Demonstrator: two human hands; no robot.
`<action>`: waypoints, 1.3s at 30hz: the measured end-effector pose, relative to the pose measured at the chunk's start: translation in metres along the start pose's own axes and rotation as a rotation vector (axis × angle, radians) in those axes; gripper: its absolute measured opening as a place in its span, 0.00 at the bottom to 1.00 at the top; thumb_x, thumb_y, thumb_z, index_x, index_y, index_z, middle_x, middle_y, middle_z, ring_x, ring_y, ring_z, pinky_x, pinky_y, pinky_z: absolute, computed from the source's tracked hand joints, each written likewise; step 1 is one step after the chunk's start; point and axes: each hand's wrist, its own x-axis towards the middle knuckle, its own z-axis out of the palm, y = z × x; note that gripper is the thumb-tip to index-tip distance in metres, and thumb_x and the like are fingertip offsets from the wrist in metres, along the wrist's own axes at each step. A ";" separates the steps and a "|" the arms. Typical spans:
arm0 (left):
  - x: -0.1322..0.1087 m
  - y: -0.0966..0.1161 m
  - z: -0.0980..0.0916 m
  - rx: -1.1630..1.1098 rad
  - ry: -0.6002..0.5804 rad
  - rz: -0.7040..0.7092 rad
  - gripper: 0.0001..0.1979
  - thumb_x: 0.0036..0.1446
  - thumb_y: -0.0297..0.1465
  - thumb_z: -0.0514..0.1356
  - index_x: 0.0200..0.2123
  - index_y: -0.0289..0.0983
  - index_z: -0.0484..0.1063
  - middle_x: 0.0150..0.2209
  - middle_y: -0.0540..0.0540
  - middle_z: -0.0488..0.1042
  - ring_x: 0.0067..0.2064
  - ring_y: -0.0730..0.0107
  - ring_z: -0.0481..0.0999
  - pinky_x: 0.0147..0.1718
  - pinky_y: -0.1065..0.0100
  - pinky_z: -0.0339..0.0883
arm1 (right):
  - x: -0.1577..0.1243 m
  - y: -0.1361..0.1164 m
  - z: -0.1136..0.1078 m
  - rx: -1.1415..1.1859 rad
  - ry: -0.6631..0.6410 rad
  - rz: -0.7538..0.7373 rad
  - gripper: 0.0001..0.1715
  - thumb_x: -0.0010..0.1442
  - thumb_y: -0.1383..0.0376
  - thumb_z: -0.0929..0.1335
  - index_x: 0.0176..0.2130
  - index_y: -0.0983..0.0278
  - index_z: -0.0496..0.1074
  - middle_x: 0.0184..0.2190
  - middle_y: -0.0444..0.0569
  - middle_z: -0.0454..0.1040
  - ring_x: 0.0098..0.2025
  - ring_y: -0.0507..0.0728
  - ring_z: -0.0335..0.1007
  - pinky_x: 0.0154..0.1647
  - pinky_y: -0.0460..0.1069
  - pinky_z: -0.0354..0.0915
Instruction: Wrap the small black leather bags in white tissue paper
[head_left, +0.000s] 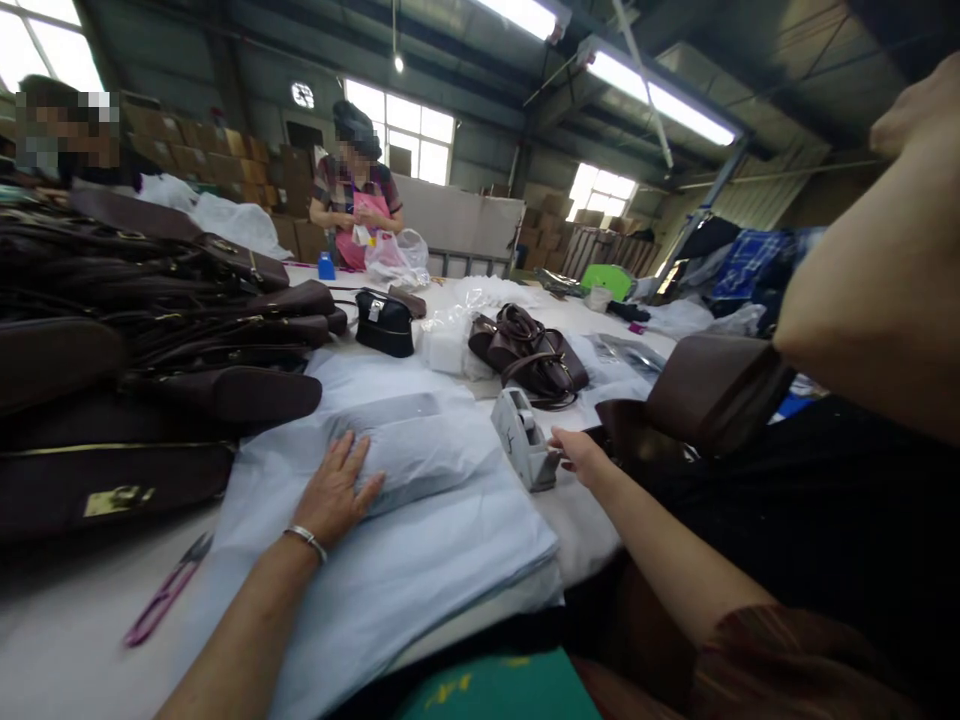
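Note:
My left hand (334,492) lies flat, fingers spread, on a parcel wrapped in white tissue paper (420,445) that rests on a stack of tissue sheets (420,570). My right hand (579,455) reaches to a grey tape dispenser (521,438) and touches its front end; whether its fingers pinch tape I cannot tell. A silver bracelet sits on my left wrist.
Dark brown handbags (150,360) are piled at the left. Purple thread snips (166,590) lie near the table's front edge. A black bag (385,322) and a brown bag (531,355) sit mid-table. Another person's arm (877,290) crosses at the right; a person in an apron (354,195) works at the far end.

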 end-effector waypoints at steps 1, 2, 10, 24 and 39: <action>0.000 0.000 0.001 -0.003 0.008 0.002 0.36 0.64 0.51 0.50 0.67 0.34 0.57 0.70 0.34 0.52 0.71 0.42 0.51 0.66 0.41 0.54 | -0.001 0.004 -0.002 0.037 -0.029 0.058 0.16 0.62 0.60 0.62 0.33 0.67 0.73 0.35 0.57 0.76 0.37 0.59 0.72 0.38 0.53 0.68; 0.000 -0.001 0.001 -0.007 0.012 0.003 0.36 0.64 0.51 0.50 0.67 0.35 0.57 0.70 0.35 0.52 0.71 0.42 0.51 0.66 0.41 0.55 | -0.003 0.007 -0.002 0.072 -0.050 0.106 0.13 0.60 0.60 0.63 0.32 0.67 0.72 0.34 0.56 0.76 0.35 0.58 0.72 0.36 0.52 0.68; 0.001 -0.005 0.003 0.002 0.000 0.004 0.37 0.64 0.51 0.50 0.67 0.33 0.57 0.70 0.33 0.51 0.71 0.42 0.52 0.66 0.42 0.54 | -0.008 0.000 -0.004 0.211 -0.072 0.134 0.07 0.46 0.65 0.69 0.30 0.65 0.73 0.37 0.52 0.78 0.41 0.59 0.71 0.37 0.50 0.64; 0.002 -0.006 0.004 0.000 0.014 0.017 0.37 0.64 0.51 0.50 0.67 0.33 0.57 0.70 0.33 0.51 0.71 0.42 0.51 0.66 0.42 0.53 | -0.062 0.030 0.000 0.332 -0.023 0.171 0.06 0.48 0.65 0.69 0.24 0.65 0.68 0.18 0.42 0.66 0.17 0.46 0.53 0.15 0.42 0.43; -0.007 0.014 -0.013 0.021 -0.064 -0.065 0.37 0.64 0.49 0.55 0.68 0.34 0.56 0.71 0.31 0.51 0.71 0.42 0.51 0.64 0.43 0.57 | -0.108 -0.106 0.122 0.513 -1.181 0.003 0.52 0.50 0.67 0.70 0.70 0.55 0.52 0.35 0.47 0.80 0.14 0.45 0.58 0.13 0.41 0.44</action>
